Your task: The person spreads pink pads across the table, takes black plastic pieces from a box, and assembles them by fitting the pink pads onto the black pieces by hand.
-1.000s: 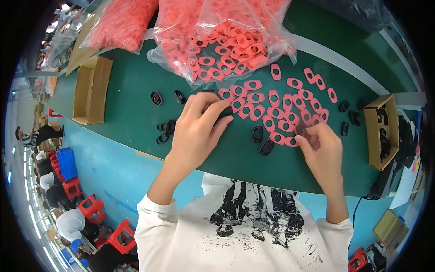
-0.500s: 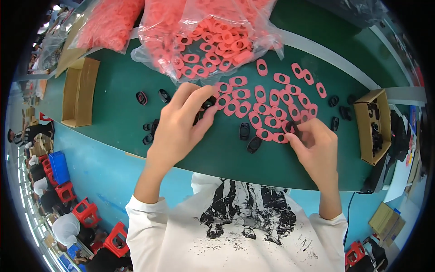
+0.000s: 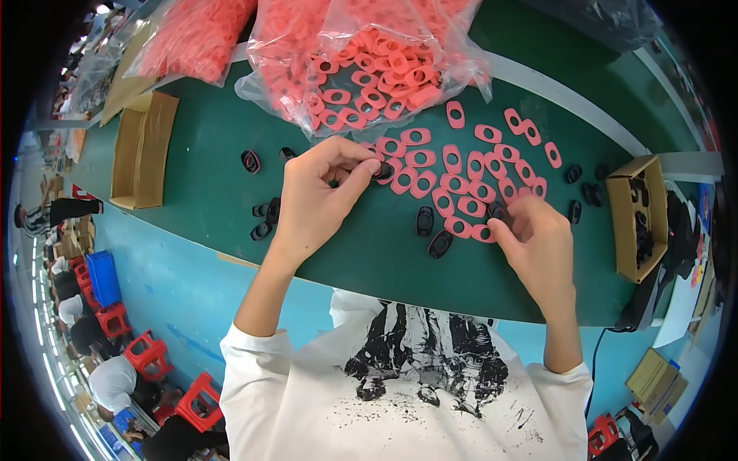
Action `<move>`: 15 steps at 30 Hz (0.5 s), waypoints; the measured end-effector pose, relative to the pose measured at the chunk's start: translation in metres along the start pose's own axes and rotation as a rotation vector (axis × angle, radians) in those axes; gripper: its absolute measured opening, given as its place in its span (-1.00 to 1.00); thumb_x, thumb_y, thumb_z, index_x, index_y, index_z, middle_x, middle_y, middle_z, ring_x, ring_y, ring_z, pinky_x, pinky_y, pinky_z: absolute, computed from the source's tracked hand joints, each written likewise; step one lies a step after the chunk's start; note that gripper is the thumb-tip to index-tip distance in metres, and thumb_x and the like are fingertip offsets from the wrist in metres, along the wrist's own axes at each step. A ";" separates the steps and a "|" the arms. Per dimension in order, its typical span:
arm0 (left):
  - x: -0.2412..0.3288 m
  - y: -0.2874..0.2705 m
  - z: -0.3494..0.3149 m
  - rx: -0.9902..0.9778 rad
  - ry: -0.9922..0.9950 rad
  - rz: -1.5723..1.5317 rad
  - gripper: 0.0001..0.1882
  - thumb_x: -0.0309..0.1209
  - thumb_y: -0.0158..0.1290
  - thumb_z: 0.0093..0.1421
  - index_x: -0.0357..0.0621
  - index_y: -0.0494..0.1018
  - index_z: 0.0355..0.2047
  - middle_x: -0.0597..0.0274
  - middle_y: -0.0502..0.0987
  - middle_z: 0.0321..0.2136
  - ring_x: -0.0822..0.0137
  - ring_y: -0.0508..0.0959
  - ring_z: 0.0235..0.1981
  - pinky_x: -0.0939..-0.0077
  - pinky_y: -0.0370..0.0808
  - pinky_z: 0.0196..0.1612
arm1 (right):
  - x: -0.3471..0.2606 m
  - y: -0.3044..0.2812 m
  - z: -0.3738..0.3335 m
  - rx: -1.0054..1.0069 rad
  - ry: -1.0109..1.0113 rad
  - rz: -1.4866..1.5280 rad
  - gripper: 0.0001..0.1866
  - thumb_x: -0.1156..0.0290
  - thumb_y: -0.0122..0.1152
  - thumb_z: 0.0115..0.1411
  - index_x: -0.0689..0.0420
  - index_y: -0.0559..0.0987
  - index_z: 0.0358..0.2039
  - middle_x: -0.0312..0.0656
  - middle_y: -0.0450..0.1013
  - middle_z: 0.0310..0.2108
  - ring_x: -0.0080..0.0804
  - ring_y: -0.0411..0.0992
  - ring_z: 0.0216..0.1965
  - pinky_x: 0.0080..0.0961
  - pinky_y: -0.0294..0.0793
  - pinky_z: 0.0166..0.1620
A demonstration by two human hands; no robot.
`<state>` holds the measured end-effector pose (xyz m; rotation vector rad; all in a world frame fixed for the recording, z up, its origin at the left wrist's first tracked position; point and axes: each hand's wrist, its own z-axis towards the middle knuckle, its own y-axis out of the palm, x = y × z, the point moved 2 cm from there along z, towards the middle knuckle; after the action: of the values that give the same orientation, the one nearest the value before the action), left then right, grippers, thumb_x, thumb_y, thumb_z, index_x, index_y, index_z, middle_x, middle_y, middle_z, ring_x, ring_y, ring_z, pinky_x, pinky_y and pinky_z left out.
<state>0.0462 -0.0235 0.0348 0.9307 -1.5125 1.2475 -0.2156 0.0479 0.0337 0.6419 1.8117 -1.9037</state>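
My left hand (image 3: 319,196) pinches a small black oval plastic part (image 3: 382,170) between thumb and forefinger, beside the left edge of the pink rings. At the right edge of those rings, my right hand (image 3: 538,238) has thumb and fingers closed at another black oval part (image 3: 497,211); its fingertips are slightly blurred. Flat pink oval rings (image 3: 453,184), each with a round hole, lie spread between and beyond my hands. Two black parts (image 3: 440,243) rest on the green table between my wrists. Several more black parts (image 3: 261,230) lie left of my left hand.
A clear bag (image 3: 369,77) spills pink rings at the back, with another full bag (image 3: 192,42) to its left. One open cardboard box (image 3: 146,154) stands at the left; another (image 3: 636,223) holding black parts is at the right. Black parts (image 3: 590,194) lie near it.
My left hand has turned and shifted slightly right, bringing its black part into clearer view. My right hand has stayed nearly in place, its fingers moving a little. The whole view has shifted slightly.
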 end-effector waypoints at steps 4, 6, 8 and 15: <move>-0.001 0.005 -0.002 0.079 -0.029 0.159 -0.94 -0.60 0.17 0.14 -0.31 0.53 -0.36 0.26 0.60 -0.46 0.57 0.54 -0.46 0.67 0.44 -0.44 | -0.002 0.001 -0.002 0.036 0.011 0.005 -0.76 0.45 0.42 -0.05 0.25 0.51 -0.46 -0.19 0.40 -0.64 -0.42 0.35 -0.64 -0.50 0.30 -0.54; -0.004 0.012 -0.001 0.176 0.215 0.279 -0.92 -0.59 0.21 0.08 -0.29 0.51 -0.42 0.24 0.57 -0.51 0.48 0.52 -0.51 0.60 0.43 -0.48 | -0.004 0.001 -0.002 0.042 0.012 -0.082 -0.78 0.42 0.39 -0.04 0.23 0.51 -0.48 -0.20 0.38 -0.67 -0.37 0.33 -0.65 -0.45 0.30 -0.54; -0.010 0.017 -0.001 0.192 0.284 0.342 -0.92 -0.58 0.21 0.10 -0.30 0.51 -0.41 0.27 0.55 -0.52 0.54 0.50 -0.54 0.66 0.39 -0.50 | -0.004 -0.001 -0.002 0.013 0.017 -0.105 -0.79 0.41 0.39 -0.04 0.21 0.51 -0.48 -0.21 0.37 -0.68 -0.35 0.33 -0.65 -0.42 0.29 -0.54; -0.013 0.019 0.001 0.273 0.527 0.689 -0.83 -0.55 0.26 -0.01 -0.21 0.44 -0.51 0.24 0.48 -0.48 0.21 0.47 -0.42 0.36 0.45 -0.42 | -0.007 -0.002 -0.003 0.021 -0.040 -0.132 -0.77 0.39 0.41 -0.04 0.19 0.51 -0.49 -0.22 0.35 -0.70 -0.35 0.32 -0.67 -0.40 0.27 -0.55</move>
<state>0.0317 -0.0211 0.0170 0.1753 -1.2756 2.0388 -0.2110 0.0512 0.0395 0.4988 1.8528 -2.0078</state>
